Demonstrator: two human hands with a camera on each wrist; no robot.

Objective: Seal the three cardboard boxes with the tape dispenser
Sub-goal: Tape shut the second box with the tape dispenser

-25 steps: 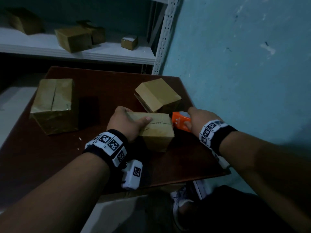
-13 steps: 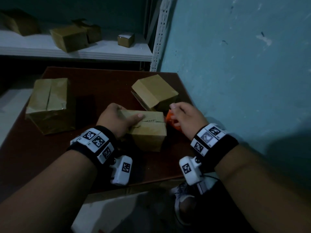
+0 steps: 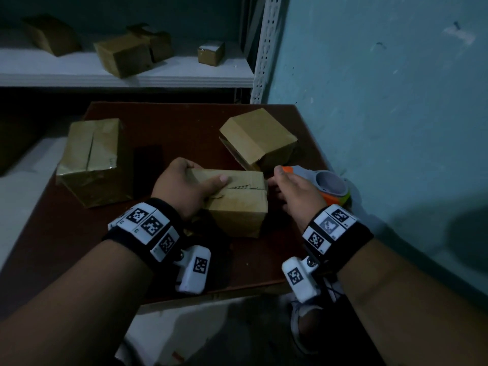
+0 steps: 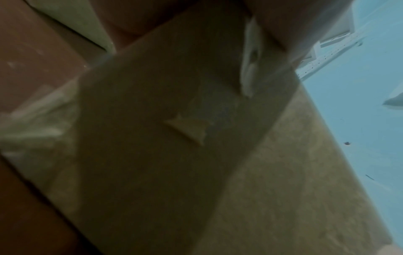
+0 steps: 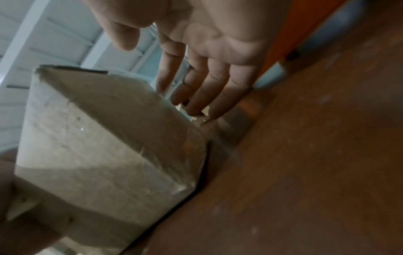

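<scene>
Here, three brown cardboard boxes sit on a dark reddish-brown tabletop (image 3: 66, 233). The small cardboard box (image 3: 239, 204) in the middle is blocky, with a rough, papery skin and a seam across its top where the flaps meet. Shiny clear tape wraps one corner, seen in the right wrist view. The left hand (image 3: 184, 186) grips this box, thumb flat along the top and the fingers curled over the far edge. The left wrist view shows only blurry cardboard with a torn patch.

The right hand (image 3: 295, 192) is open, its fingers (image 5: 209, 86) straight and loosely spread, just beside the box's right end. I cannot tell if they touch it. The tape dispenser (image 3: 327, 184) lies on the tabletop behind that hand. It is smooth plastic, orange and grey, with a round hollow ring.

The big cardboard box (image 3: 92, 162) to the left looks wrinkled and glossy. The tilted cardboard box (image 3: 257, 140) at the back sits at an angle with one flap hanging loose. More boxes rest on the white shelf (image 3: 184, 75), next to a blue-green wall (image 3: 383, 101).

Half a second ago the right hand was wrapped around the orange dispenser. Now it has let go and the dispenser lies further right. The left hand has kept its hold.
</scene>
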